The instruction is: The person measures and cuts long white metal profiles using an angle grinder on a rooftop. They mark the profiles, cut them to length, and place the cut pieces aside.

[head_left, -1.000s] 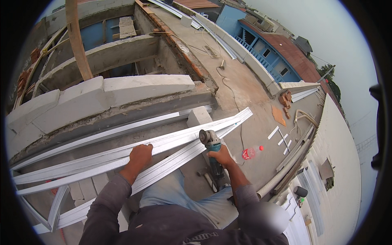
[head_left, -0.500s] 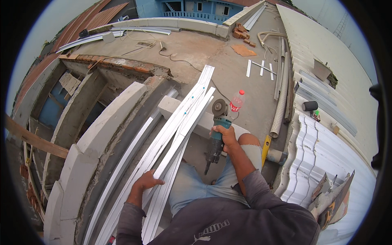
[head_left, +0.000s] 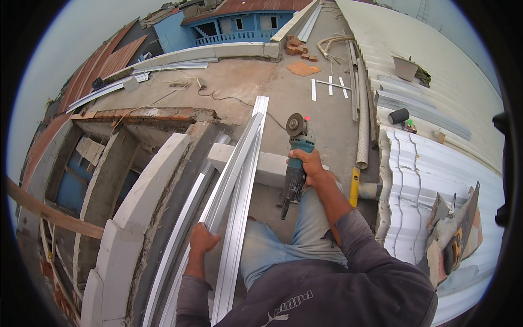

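My right hand (head_left: 308,163) is wrapped round a teal and black angle grinder (head_left: 294,182), held upright with its round disc (head_left: 296,125) at the top. Whether the disc spins, I cannot tell. My left hand (head_left: 204,238) is closed on a long silver metal channel (head_left: 231,174) that slants away from me. Beside it lies a second metal channel (head_left: 237,250), and their far ends overlap. Both cross a pale lightweight block (head_left: 267,168). Behind the grinder, a bottle is mostly hidden; only its red cap (head_left: 308,118) shows.
To the left, a block wall (head_left: 141,182) borders an open pit (head_left: 109,158) with concrete beams. On the right are a yellow spirit level (head_left: 354,188), a long pipe (head_left: 363,125) and white corrugated sheets (head_left: 419,191). A cable (head_left: 234,98) and short metal strips (head_left: 330,86) lie ahead.
My left hand has turned and shifted the upper channel, opening a gap from the channel beside it near me. The grinder now covers most of the bottle. My view has also shifted.
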{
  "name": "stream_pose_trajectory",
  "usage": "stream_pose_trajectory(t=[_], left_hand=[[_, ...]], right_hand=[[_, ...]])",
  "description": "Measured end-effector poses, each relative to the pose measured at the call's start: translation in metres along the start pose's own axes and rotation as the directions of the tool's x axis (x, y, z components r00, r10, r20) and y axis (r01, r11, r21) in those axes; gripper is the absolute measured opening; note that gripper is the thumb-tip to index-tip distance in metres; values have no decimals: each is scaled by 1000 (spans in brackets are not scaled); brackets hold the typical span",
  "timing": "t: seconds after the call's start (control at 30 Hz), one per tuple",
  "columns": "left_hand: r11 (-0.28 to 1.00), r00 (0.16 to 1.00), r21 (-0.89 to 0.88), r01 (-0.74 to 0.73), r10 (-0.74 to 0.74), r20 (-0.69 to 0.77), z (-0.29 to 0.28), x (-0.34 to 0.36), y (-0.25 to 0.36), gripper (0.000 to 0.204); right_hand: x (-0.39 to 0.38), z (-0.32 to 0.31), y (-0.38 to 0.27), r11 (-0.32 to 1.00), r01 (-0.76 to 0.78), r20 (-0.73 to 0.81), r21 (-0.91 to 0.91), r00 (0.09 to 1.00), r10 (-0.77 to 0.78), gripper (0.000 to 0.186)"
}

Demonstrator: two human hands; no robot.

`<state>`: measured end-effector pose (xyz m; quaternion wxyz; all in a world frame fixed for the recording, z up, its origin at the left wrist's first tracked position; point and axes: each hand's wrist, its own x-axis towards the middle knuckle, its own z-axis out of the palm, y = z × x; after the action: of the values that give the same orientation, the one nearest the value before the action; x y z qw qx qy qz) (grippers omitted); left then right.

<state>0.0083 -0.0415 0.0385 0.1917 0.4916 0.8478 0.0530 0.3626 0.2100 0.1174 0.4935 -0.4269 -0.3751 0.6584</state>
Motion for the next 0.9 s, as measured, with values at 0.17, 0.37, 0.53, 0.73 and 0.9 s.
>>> stream_pose_trajectory(t=[0.17,0.37,0.53,0.73,0.9], left_hand=[[998,993,-59,-25,32,116,3,18,-21,59],[998,990,-61,-18,27,140,2,24,-26,52],[998,991,-58,-28,36,133,4,26,-28,46],[995,994,-97,13,-2,112,9,24,-26,47],[995,993,-102,13,-2,117,7,23,-25,39]], right_hand=[[13,14,29,883,125,312,-452,950,25,37],[47,40,87,590,370,585,-717,780,222,51],[66,50,107,583,335,565,-740,780,270,49],[86,55,100,540,326,549,-776,770,325,45],[92,59,99,539,351,573,-765,753,323,45]])
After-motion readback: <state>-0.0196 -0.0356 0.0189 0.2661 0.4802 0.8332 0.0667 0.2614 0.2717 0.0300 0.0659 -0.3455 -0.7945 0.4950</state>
